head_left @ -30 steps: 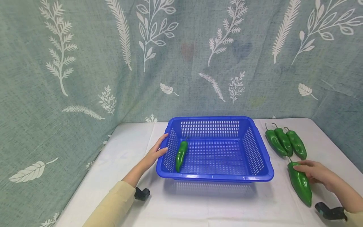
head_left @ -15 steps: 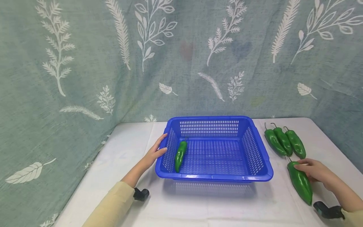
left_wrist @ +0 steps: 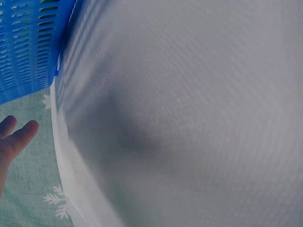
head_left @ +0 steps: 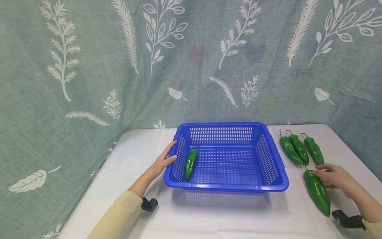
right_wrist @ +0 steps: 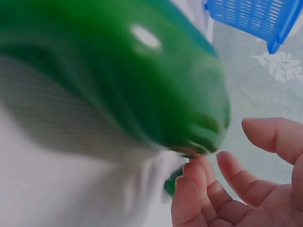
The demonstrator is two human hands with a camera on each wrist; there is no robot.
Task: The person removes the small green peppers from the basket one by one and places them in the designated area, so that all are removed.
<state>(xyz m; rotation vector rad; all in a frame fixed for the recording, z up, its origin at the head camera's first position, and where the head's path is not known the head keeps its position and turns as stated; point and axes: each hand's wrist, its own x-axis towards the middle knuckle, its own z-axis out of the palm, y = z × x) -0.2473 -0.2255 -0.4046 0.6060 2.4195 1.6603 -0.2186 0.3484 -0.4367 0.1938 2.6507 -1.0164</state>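
A blue perforated plastic basket [head_left: 223, 186] stands mid-table, with one green pepper [head_left: 191, 164] lying along its left side. My left hand [head_left: 161, 162] rests on the basket's left rim with its fingers extended. At the right, a large green pepper [head_left: 317, 192] lies on the table, its stem pointing away. Beside its stem end is my right hand [head_left: 334, 179], fingers loosely bent. In the right wrist view the thumb [right_wrist: 274, 135] stands apart from this pepper [right_wrist: 142, 80], and the fingertips are right at its end. Those fingers overlap the lower tip of another pepper [head_left: 314, 151] in the head view.
Two more green peppers [head_left: 289, 149] [head_left: 299, 147] lie side by side near the basket's right wall. White cloth [head_left: 191, 219] covers the table. A green leaf-patterned curtain [head_left: 191, 86] hangs behind and along both sides.
My right hand has loosened from the large pepper and shifted slightly up and right. The rightmost back pepper has turned and shifted a little right. The left hand stays on the rim.
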